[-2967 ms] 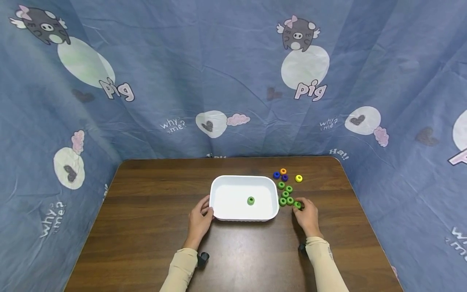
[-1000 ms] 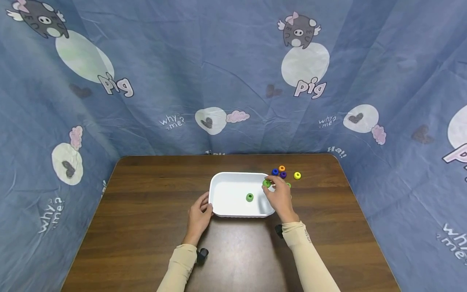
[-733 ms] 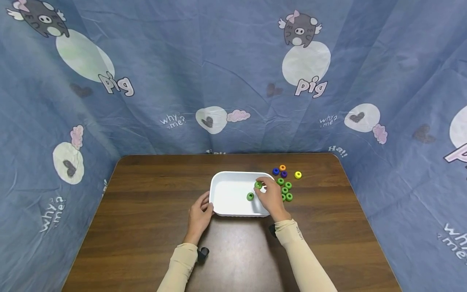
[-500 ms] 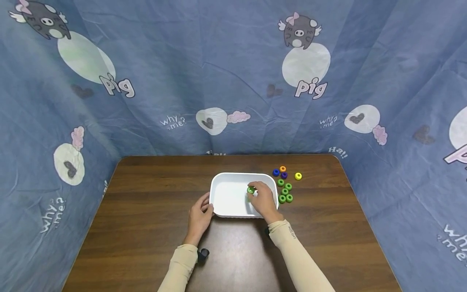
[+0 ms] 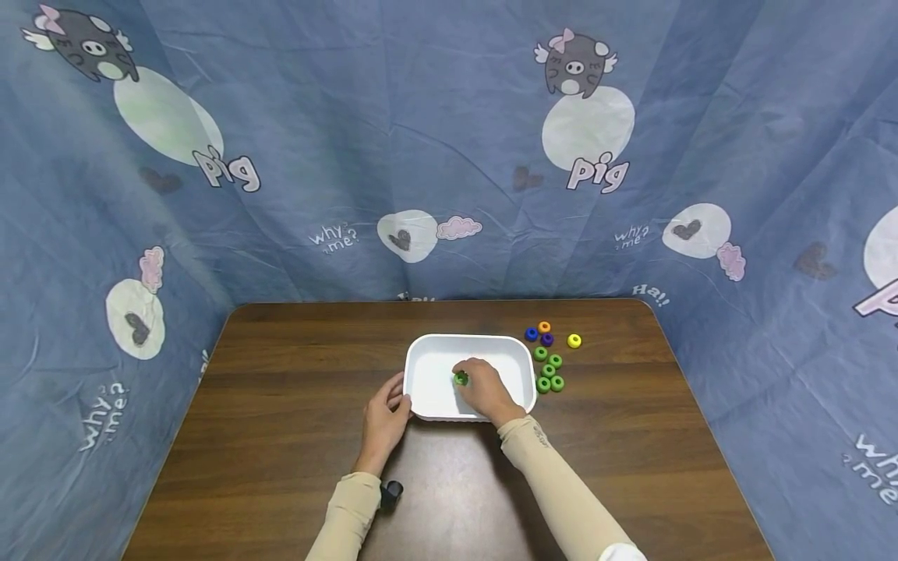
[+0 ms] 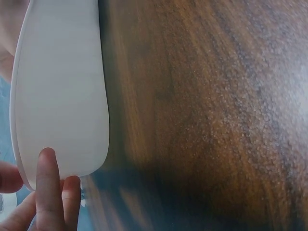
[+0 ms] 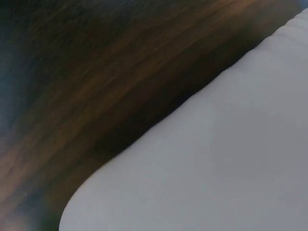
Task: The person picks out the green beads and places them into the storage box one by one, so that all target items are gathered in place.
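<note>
Just below mid-frame, within the white tray [image 5: 429, 386], the right hand [image 5: 484, 391] pinches a green bead [image 5: 460, 379] in its fingers, likely light, hard and slightly slippery, best held by its sides; the left hand [image 5: 384, 425] grips the tray's lower-left corner.

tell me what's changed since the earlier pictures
The right hand carried a green ring left, from beside the white tray to over it; the ring lying inside earlier can't be made out. The left hand, tray and remaining rings stayed put.
</note>
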### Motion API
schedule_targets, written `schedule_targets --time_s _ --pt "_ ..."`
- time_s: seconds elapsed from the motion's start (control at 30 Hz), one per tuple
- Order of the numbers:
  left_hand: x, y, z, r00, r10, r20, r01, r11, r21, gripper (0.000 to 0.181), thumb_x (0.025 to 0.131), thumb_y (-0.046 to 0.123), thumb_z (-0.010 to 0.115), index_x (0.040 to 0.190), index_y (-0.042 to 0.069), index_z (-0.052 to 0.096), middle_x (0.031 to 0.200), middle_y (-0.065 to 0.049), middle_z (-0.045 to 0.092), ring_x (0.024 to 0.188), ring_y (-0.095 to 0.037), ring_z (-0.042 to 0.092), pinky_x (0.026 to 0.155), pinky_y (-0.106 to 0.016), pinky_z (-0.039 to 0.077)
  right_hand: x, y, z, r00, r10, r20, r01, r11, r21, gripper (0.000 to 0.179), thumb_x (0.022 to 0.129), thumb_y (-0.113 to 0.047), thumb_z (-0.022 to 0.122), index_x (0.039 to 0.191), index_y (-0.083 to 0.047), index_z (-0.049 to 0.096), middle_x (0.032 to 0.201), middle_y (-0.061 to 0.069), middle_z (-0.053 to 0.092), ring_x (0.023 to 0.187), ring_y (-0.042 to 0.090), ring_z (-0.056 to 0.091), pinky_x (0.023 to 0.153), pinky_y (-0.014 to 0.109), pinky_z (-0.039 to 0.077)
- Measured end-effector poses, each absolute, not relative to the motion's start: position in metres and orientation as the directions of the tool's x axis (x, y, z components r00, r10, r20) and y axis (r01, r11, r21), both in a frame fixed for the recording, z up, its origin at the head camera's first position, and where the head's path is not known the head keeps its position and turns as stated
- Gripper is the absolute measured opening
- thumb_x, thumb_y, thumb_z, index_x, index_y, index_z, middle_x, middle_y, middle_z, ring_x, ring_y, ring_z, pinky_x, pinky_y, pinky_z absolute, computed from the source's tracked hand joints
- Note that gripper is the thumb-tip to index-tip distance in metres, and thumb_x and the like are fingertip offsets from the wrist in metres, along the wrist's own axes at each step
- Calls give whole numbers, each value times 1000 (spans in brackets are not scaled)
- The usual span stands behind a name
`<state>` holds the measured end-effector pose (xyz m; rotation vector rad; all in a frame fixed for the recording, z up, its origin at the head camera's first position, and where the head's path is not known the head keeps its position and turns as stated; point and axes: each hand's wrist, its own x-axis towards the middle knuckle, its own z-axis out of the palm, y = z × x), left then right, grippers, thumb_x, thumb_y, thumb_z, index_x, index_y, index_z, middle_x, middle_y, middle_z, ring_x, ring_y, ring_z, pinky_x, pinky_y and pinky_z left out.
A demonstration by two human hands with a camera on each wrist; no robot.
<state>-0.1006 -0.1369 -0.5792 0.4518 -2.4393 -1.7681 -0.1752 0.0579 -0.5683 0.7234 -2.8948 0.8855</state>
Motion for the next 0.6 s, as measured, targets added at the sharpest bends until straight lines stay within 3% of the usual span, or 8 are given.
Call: schedule_targets --time_s 0.2,0.6 --pt "-101 -136 -579 -951 -297 -90 -177 280 943 45 94 3 60 139 6 59 124 -22 70 106 -31 72 71 -20 63 -178 53 -574 -889 -452 70 -419 744 -520 24 79 -1 77 103 -5 75 102 12 74 100 28 69 95 41 57" --pt "-101 -137 -580 -953 -293 -76 -163 287 944 45 93 3 60 138 5 59 124 -22 70 105 -32 72 70 -19 63 -181 52 -577 -881 -470 60 -432 745 -509 24 78 2 74 101 -4 75 100 11 74 99 27 69 95 40 57"
